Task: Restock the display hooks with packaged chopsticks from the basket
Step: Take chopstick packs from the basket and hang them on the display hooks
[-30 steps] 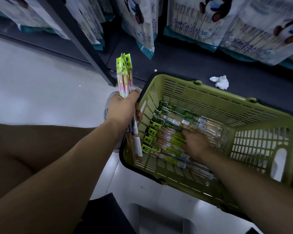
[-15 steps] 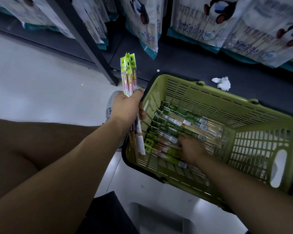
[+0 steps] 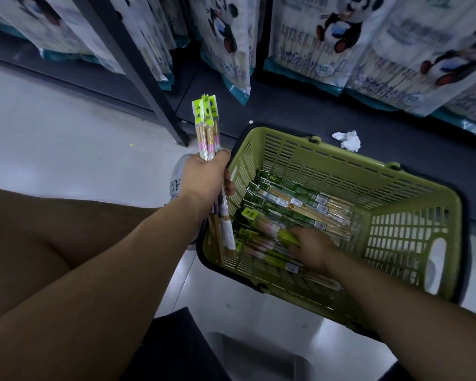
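Your left hand [image 3: 204, 177] is wrapped around a bundle of chopstick packs [image 3: 207, 127], fingers [image 3: 229, 184] curled tight round the middle of it. The bundle stands pretty much upright. Its bright green header cards poke out above your fist, and the bottom ends with the white labels hang down just inside the left wall of the basket [image 3: 341, 166].

Your right hand [image 3: 311, 250] is down in the basket, lying on top of the loose packs [image 3: 294, 204] along the near side. It's smeared with motion blur, so I honestly can't tell if those fingers are spread flat or pinching a pack. There's a light green header right at the fingertips, and that's as much as I can make out.

The loose packs lie flat on the basket bottom, roughly side by side. The dark green ones are toward the far wall and the ones with pink bands are nearer your right hand.

The basket sits on the pale floor [image 3: 52, 127], butted up against the dark bottom shelf [image 3: 286, 111]. A crumpled bit of white paper [image 3: 348, 140] lies on that shelf just behind the basket. Big panda-print bags [image 3: 313, 37] hang above it. Your grey shoe [image 3: 176, 176] peeks out from behind your left hand.
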`<state>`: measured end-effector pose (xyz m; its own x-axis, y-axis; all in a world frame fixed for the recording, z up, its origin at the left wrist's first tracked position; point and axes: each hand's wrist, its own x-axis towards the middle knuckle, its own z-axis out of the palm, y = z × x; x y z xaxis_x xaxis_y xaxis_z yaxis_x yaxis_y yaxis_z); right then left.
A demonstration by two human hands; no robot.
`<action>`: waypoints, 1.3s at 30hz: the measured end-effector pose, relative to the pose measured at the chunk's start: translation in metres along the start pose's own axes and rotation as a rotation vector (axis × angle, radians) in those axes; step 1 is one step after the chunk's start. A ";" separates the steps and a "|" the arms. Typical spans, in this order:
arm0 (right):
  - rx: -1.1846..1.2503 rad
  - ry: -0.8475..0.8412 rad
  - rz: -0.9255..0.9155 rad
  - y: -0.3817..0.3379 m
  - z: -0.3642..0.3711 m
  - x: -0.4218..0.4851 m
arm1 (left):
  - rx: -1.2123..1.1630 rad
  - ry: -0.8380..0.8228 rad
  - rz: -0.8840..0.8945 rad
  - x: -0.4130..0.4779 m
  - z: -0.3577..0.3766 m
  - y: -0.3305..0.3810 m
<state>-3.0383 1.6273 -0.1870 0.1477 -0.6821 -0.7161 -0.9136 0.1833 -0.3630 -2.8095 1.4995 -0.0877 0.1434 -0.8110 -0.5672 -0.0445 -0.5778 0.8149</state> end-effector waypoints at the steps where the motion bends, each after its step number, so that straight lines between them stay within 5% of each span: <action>1: 0.061 0.013 -0.002 0.000 -0.005 -0.003 | 0.006 0.002 0.001 -0.002 0.000 0.002; 11: 0.593 0.377 -0.135 -0.081 -0.118 -0.066 | -0.038 -0.247 0.066 -0.063 0.032 0.034; 18: 0.039 0.515 -0.208 -0.134 -0.197 -0.150 | -0.316 -0.496 0.153 -0.107 0.050 0.107; 21: -0.351 0.729 -0.160 -0.142 -0.223 -0.175 | -0.286 -0.519 0.253 -0.122 0.054 0.140; 23: -0.374 0.825 -0.171 -0.149 -0.237 -0.188 | -0.289 -0.507 0.305 -0.131 0.055 0.161; 35: 0.612 0.969 -0.417 -0.176 -0.326 -0.235 | -0.456 -0.659 0.480 -0.152 0.039 0.270; 39: 0.676 1.071 -0.535 -0.197 -0.374 -0.257 | -0.327 -0.712 0.632 -0.155 0.036 0.297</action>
<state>-3.0377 1.5019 0.2918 -0.2233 -0.9290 0.2951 -0.4324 -0.1770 -0.8842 -2.8803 1.4504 0.2379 -0.4414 -0.8880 0.1287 0.3810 -0.0556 0.9229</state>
